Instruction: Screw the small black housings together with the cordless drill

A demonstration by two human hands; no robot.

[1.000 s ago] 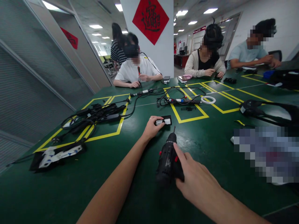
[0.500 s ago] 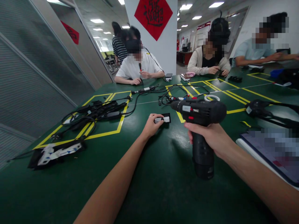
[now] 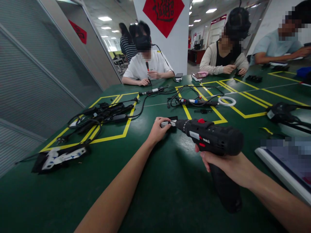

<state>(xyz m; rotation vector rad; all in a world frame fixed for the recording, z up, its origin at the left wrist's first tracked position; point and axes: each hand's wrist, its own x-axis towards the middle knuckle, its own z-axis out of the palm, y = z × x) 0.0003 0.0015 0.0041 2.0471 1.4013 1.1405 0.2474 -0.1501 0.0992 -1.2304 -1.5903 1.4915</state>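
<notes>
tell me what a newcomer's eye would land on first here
Probably the black power drill in the right hand, its nose aimed at the small pale piece in the left hand. After that, likely the red diamond sign on the pillar behind, then the tangled black cables on the table's left.

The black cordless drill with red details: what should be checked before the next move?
1. Right hand holding the black cordless drill with red details by its handle: ok.
2. Left hand holding the small black-and-white piece: ok.
3. Drill's nose facing the piece: ok.
4. Left hand well clear of the drill's nose: not ok, it looks very close.
5. Drill actually touching the piece: cannot tell, too small.
6. Drill clear of the tangled black cables: ok.
</notes>
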